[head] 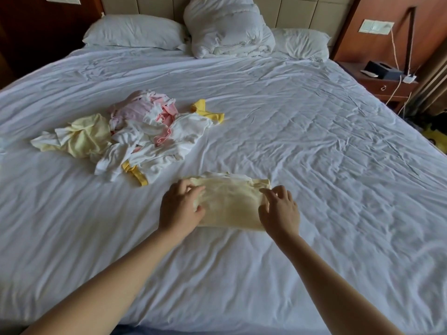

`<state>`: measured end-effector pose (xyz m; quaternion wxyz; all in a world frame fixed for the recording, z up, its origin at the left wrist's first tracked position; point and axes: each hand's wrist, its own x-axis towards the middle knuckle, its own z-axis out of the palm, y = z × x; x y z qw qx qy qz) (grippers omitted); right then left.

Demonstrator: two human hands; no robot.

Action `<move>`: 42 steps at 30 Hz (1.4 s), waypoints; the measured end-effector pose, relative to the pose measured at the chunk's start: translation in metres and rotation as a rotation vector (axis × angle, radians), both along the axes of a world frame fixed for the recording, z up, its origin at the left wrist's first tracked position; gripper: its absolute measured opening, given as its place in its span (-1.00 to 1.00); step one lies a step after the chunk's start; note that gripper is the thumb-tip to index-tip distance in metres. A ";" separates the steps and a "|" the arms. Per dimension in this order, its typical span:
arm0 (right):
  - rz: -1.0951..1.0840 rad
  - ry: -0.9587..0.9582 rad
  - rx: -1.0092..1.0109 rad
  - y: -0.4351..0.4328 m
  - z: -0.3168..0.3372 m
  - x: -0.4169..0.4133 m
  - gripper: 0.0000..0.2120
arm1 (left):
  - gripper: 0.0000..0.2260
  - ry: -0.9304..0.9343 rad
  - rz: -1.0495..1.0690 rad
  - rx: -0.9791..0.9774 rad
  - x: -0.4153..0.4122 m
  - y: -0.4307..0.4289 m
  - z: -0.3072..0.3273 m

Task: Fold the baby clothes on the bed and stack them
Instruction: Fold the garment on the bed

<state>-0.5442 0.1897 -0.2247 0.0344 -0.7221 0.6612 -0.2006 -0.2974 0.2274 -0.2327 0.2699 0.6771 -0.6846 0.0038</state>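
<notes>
Right, you're working on the bed (314, 141), and its white sheet is rumpled all over, so press each fold down firmly rather than trusting the surface to hold it. The heap of unfolded baby clothes (135, 131), white, pink and yellow, lies well apart, up to your left. My call is that you keep this piece clear of it, so the stack starts on open sheet. Now the pale yellow garment (229, 204): it sits just in front of you, between your hands, already down to a squat rectangle. It looks soft and thin, faintly creased, with white layers peeping out along the far edge, so square those in before you let go. Your left hand (180, 206) lies on its left end, fingers loosely bent and thumb on the cloth. Your right hand (279, 211) touches the right edge with its fingertips. Neither grip is clenched; both look released, just steadying the cloth.
</notes>
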 end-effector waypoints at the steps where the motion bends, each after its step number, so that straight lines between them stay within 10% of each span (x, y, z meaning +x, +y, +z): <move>1: 0.037 -0.009 -0.015 -0.005 0.002 0.004 -0.54 | -0.49 0.007 -0.046 -0.005 -0.006 -0.007 0.004; 10: 0.172 0.127 0.273 -0.035 -0.031 0.019 -0.35 | -0.25 -0.235 -0.099 0.439 -0.031 -0.051 -0.022; 22: -0.003 -0.253 0.049 -0.026 -0.047 0.008 -0.38 | -0.56 0.185 0.007 -0.071 -0.012 -0.041 -0.050; 30: -0.119 -0.168 0.194 -0.016 -0.040 0.007 -0.41 | -0.49 0.098 0.341 0.260 -0.011 -0.021 -0.039; 42: 0.066 -0.394 0.284 -0.030 0.028 0.009 -0.55 | -0.70 0.729 0.102 0.242 0.016 -0.033 0.004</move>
